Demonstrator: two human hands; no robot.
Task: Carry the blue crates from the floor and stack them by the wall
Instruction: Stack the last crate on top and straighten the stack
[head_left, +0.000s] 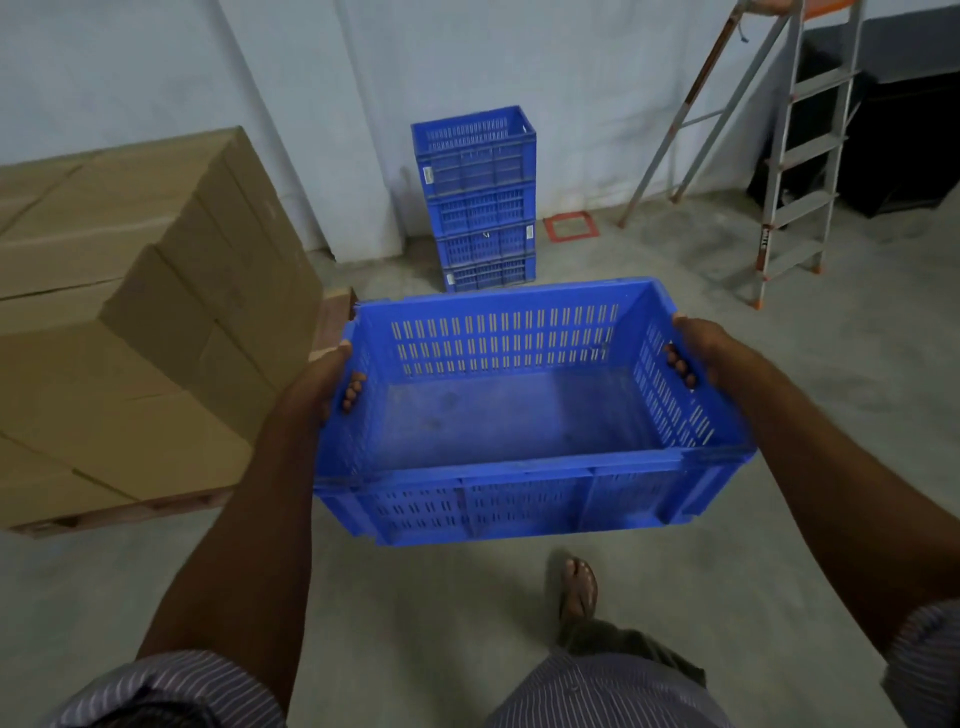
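Note:
I hold an empty blue slotted crate in front of me, off the floor. My left hand grips its left end, fingers hooked through the handle slot. On the opposite end my right hand does the same. Ahead, against the pale wall, stands a stack of several blue crates, the top one open and empty. The carried crate hides the floor just before the stack.
A pallet of brown cardboard boxes fills the left side. A metal stepladder stands at the right, with dark cabinets behind it. A red square frame lies by the wall. My sandalled foot is on the concrete floor.

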